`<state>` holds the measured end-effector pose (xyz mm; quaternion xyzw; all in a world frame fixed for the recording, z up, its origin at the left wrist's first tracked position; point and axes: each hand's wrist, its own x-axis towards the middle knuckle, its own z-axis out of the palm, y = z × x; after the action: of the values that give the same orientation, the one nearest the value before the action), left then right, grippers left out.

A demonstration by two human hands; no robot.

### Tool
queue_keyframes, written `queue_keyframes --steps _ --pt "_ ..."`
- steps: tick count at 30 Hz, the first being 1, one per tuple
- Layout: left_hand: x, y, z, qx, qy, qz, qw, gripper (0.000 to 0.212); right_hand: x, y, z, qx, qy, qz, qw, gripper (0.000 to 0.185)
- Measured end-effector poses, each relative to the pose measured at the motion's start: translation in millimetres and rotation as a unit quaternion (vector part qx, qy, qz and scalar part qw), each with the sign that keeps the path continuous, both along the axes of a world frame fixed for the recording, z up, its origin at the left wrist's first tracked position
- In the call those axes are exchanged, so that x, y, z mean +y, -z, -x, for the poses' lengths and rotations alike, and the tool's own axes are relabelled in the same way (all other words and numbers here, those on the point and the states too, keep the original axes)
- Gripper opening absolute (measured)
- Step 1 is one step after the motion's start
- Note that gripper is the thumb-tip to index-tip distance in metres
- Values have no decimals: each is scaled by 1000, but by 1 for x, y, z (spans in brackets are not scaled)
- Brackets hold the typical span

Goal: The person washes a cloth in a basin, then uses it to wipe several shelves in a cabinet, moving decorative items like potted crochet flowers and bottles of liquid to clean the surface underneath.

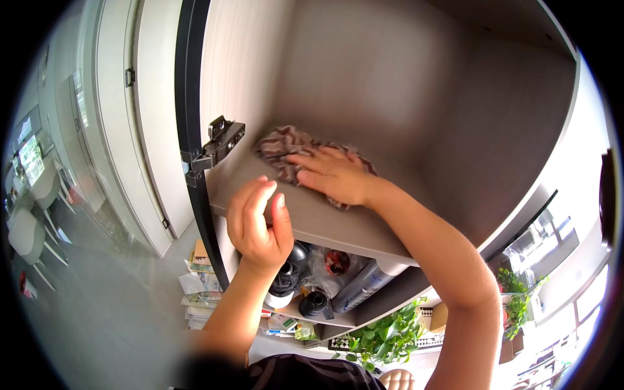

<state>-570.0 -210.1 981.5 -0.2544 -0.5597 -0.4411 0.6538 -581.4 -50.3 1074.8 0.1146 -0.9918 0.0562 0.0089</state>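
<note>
My right hand [336, 175] lies flat on a crumpled brown patterned cloth [287, 144], pressing it against the cabinet shelf [312, 222]. The cloth spreads out beyond my fingertips towards the left and back of the shelf. In front of the shelf's left edge my left hand [258, 224] is raised, fingers curled loosely and thumb apart, with nothing in it. Nearby on the left, a metal hinge [224, 144] joins the cabinet's side wall to an open dark-framed door [187, 87].
Below, a lower shelf [336, 317] holds dark bottles [313, 303], a grey cylinder [363, 285] and plastic wrapping. Stacked papers [202, 292] stand on the floor at left. Green potted plants [385, 336] grow near the cabinet's foot. White chairs [31, 239] are farther left.
</note>
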Motion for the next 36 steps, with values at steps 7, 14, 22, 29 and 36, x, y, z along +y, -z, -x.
queue_keyframes --steps 7,14,22,29,36 --pt "-7 -2 1 -17 14 26 999 28 -12 -5 -30 -46 -223 46 973 52" --pt "-7 -8 3 -32 -14 59 998 44 -15 -7 24 3 -214 12 977 51" --pt "-4 -16 -12 -145 -51 123 980 20 -18 -17 93 17 -31 -60 998 54" --pt "-8 -17 -13 -163 -64 127 976 25 -6 -25 81 22 41 -104 993 57" --pt "-7 -15 -10 -149 -57 121 980 32 72 -41 26 -29 207 -164 964 54"
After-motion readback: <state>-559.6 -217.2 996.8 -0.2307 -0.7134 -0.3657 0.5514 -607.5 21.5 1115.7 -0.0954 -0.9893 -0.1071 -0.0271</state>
